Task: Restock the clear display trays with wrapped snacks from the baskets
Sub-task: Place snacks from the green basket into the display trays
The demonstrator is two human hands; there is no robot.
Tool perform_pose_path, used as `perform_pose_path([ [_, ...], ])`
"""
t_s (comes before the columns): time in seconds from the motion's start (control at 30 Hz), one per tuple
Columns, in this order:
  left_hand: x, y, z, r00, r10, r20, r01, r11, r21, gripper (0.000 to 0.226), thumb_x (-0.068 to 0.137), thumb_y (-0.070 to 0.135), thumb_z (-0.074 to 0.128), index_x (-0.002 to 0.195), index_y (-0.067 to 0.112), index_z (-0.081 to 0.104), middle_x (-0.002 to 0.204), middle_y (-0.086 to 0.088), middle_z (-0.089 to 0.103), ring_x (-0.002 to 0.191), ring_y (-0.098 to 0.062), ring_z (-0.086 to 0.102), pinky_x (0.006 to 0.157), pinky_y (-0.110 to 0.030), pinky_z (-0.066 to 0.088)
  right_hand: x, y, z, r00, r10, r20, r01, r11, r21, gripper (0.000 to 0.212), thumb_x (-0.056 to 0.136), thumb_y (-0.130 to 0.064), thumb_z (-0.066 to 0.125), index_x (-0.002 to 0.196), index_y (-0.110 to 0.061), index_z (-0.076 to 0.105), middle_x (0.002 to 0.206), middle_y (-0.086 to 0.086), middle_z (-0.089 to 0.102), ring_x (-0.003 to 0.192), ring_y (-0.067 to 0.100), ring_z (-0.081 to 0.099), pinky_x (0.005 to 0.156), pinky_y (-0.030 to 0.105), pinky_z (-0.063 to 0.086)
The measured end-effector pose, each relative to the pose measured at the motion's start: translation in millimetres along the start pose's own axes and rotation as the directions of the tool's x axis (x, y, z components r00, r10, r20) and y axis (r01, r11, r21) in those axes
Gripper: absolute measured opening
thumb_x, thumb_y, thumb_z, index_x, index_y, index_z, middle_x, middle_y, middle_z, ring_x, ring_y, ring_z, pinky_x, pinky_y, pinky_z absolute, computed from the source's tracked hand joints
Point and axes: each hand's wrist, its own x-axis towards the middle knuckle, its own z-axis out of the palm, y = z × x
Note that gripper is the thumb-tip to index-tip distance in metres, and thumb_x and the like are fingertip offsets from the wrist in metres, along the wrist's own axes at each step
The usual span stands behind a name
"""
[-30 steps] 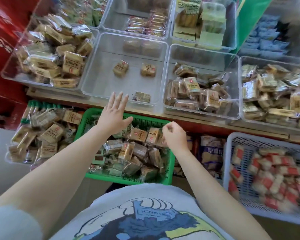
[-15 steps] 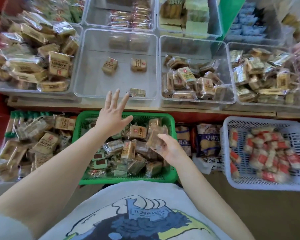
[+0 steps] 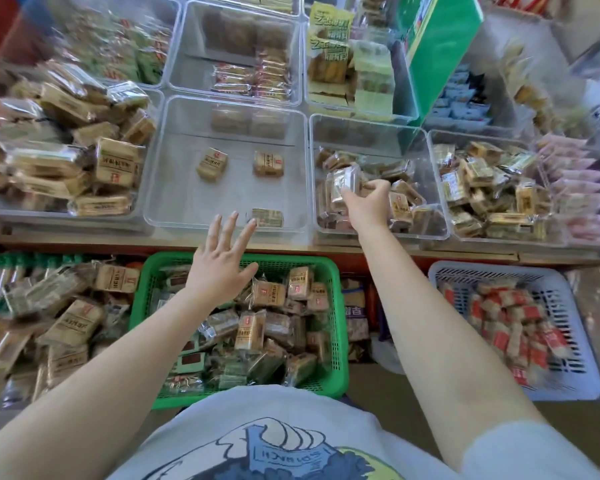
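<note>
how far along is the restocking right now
Done: the clear tray left of centre is heaped with tan wrapped snacks. In hand: the right hand holds a clear-wrapped brown snack over the half-full tray right of centre; the left hand hovers open. Left: the clear middle tray holds three packets, and the green plastic basket is well filled.

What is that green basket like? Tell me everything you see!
The green basket is rectangular and looks like plastic, with mesh walls full of tiny holes and a solid rim. It sits upright below the shelf of clear trays, between a loose pile of snacks and a pale blue basket. It is heaped with wrapped snacks, tan ones and some green ones. The left hand hovers open over its far edge.
</note>
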Motion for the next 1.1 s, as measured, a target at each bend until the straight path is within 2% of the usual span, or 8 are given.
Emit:
perform_pose_path([
  [0.1, 0.4, -0.2, -1.2, 1.0, 0.001, 0.009, -0.001, 1.0, 0.006, 0.083, 0.098, 0.059, 0.041, 0.151, 0.046, -0.022, 0.164, 0.006, -0.023, 0.15, -0.021, -0.026, 0.118, -0.052, 0.026, 16.2, 14.4, 9.8, 0.995, -0.086, 0.055, 0.1, 0.921, -0.375, 0.03, 0.092, -0.031, 0.068, 0.106, -0.014, 0.047, 0.103, 0.003, 0.055, 0.083, 0.018, 0.057, 0.06, 0.028, 0.04],
  [0.23, 1.6, -0.3, 0.2, 1.0, 0.006, -0.001, -0.006, 1.0, -0.01, 0.084, 0.098, 0.058, 0.043, 0.152, 0.046, -0.02, 0.164, 0.007, -0.022, 0.15, -0.021, -0.025, 0.117, -0.053, 0.026, 15.5, 30.5, 11.9, 0.987, -0.159, -0.033, 0.104, 0.778, -0.619, 0.035, 0.09, -0.045, 0.067, 0.106, -0.014, 0.061, 0.125, 0.011, 0.049, 0.117, 0.031, 0.049, 0.096, 0.042, 0.046],
  [0.47, -0.7, 2.0, 3.8, 1.0, 0.002, -0.019, -0.002, 1.0, -0.016, 0.085, 0.097, 0.056, 0.045, 0.154, 0.044, -0.017, 0.165, 0.005, -0.022, 0.15, -0.024, -0.025, 0.117, -0.053, 0.024, -68.2, 55.4, 31.9, 0.822, -0.547, -0.162, 0.487, 0.82, -0.3, 0.008, 0.089, -0.009, 0.057, 0.097, -0.011, 0.058, 0.098, -0.001, 0.049, 0.086, 0.023, 0.054, 0.069, 0.031, 0.046],
  [0.53, -1.1, 1.5, 6.7, 1.0, 0.002, -0.031, -0.002, 1.0, -0.013, 0.085, 0.097, 0.056, 0.044, 0.154, 0.043, -0.017, 0.165, 0.004, -0.022, 0.15, -0.024, -0.025, 0.117, -0.052, 0.023, -86.7, 73.3, 43.8, 0.873, -0.476, -0.108, 0.432, 0.856, -0.285, 0.007, 0.089, -0.008, 0.055, 0.094, -0.013, 0.055, 0.095, -0.001, 0.05, 0.081, 0.021, 0.052, 0.064, 0.03, 0.042],
  [0.63, 0.0, 1.0, 11.3, 0.998, 0.007, -0.06, -0.009, 1.0, -0.018, 0.083, 0.097, 0.057, 0.042, 0.155, 0.042, -0.016, 0.165, 0.004, -0.02, 0.15, -0.024, -0.024, 0.117, -0.052, 0.024, -86.9, 107.9, 60.8, 0.991, -0.131, 0.032, 0.132, 0.902, -0.41, 0.011, 0.095, -0.018, 0.056, 0.105, -0.016, 0.052, 0.104, 0.001, 0.057, 0.09, 0.023, 0.057, 0.067, 0.033, 0.044],
  [0.73, 1.4, 1.8, 14.2, 0.998, 0.003, -0.064, -0.005, 1.0, -0.029, 0.079, 0.098, 0.06, 0.037, 0.155, 0.042, -0.016, 0.165, 0.004, -0.021, 0.15, -0.023, -0.026, 0.119, -0.051, 0.02, -73.6, 134.5, 78.1, 0.966, 0.204, 0.157, -0.103, 0.867, -0.488, 0.035, 0.098, -0.025, 0.056, 0.127, -0.013, 0.041, 0.121, 0.01, 0.06, 0.103, 0.032, 0.061, 0.08, 0.04, 0.052],
  [0.9, 1.7, -0.4, 16.2, 0.998, -0.001, -0.067, -0.002, 0.999, -0.046, 0.077, 0.098, 0.062, 0.034, 0.155, 0.043, -0.013, 0.165, 0.005, -0.021, 0.15, -0.022, -0.027, 0.119, -0.049, 0.018, -65.4, 145.5, 97.0, 0.948, 0.266, 0.172, -0.163, 0.876, -0.454, 0.06, 0.098, -0.017, 0.055, 0.15, -0.014, 0.025, 0.144, 0.015, 0.048, 0.126, 0.036, 0.052, 0.1, 0.045, 0.048],
  [1.1, 0.0, -0.8, 16.3, 0.998, -0.015, -0.056, 0.011, 0.998, -0.058, 0.076, 0.098, 0.062, 0.033, 0.154, 0.044, -0.015, 0.165, 0.006, -0.022, 0.149, -0.021, -0.028, 0.119, -0.049, 0.018, -75.0, 126.4, 78.4, 0.904, 0.387, 0.183, -0.315, 0.891, -0.328, 0.046, 0.094, -0.019, 0.064, 0.132, -0.013, 0.04, 0.121, 0.008, 0.057, 0.089, 0.021, 0.055, 0.069, 0.031, 0.045],
])
